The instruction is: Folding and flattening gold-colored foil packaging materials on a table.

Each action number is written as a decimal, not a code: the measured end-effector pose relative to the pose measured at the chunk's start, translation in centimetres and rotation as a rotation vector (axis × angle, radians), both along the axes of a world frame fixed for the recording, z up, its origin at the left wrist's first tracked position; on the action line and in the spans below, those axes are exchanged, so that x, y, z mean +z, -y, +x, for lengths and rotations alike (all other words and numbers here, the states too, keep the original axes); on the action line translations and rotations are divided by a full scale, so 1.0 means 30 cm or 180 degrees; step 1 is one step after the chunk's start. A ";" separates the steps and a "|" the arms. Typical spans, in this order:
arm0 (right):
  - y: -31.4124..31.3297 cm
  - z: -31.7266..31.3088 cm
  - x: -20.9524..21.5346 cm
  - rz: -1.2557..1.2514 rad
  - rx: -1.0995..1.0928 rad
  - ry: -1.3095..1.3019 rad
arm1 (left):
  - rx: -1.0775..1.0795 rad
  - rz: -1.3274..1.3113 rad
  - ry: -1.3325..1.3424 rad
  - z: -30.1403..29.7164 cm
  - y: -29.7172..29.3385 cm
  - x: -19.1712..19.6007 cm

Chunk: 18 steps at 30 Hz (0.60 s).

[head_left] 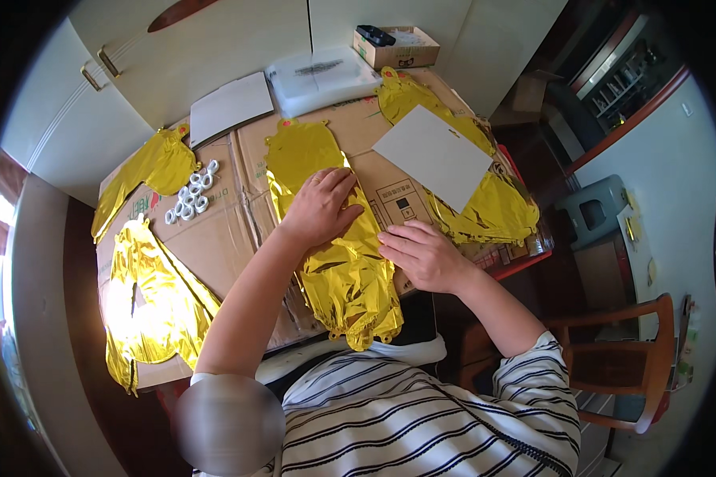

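A flat gold foil balloon (310, 151) lies lengthwise on the cardboard in front of me, its near end crumpled and hanging toward my body. My left hand (320, 208) rests palm down on its middle, fingers laid flat and thumb apart. At the balloon's right edge is my right hand (423, 256), its outstretched fingertips touching the foil; its thumb is partly hidden. To the right, more gold foil balloons (497, 215) are spread out, partly covered by a white card (433, 155). Another shiny gold balloon (155, 306) lies near left, and one more gold balloon (147, 171) at far left.
Small white rings (189, 195) sit in a cluster on the cardboard table cover (223, 215). Along the back are a stack of white cards (232, 110), a clear plastic pack (322, 77) and a small cardboard box (402, 52). A wooden chair (612, 354) stands at the right.
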State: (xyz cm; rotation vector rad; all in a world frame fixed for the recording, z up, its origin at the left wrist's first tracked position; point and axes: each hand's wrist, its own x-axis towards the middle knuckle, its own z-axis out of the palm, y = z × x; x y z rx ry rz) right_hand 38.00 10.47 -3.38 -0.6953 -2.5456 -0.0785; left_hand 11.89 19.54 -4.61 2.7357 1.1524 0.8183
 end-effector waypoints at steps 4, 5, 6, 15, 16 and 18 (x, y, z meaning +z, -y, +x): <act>0.002 -0.004 0.006 0.0006 -0.0009 -0.0008 | 0.0008 -0.0031 -0.0009 -0.001 0.003 0.003; 0.003 -0.005 0.008 0.0017 -0.0011 0.0002 | 0.0006 -0.0026 -0.0017 -0.001 0.003 0.004; 0.004 -0.005 0.009 0.0028 -0.0015 0.0015 | 0.0003 -0.0021 -0.0022 0.000 0.004 0.003; 0.007 0.020 0.006 0.0028 -0.0051 0.0033 | 0.0054 -0.0091 -0.0126 0.010 0.017 0.013; 0.008 0.022 0.004 0.0024 -0.0062 0.0027 | 0.0053 -0.0111 -0.0157 0.011 0.017 0.014; 0.011 0.020 0.006 0.0009 -0.0067 0.0008 | 0.0069 -0.0128 -0.0192 0.012 0.018 0.014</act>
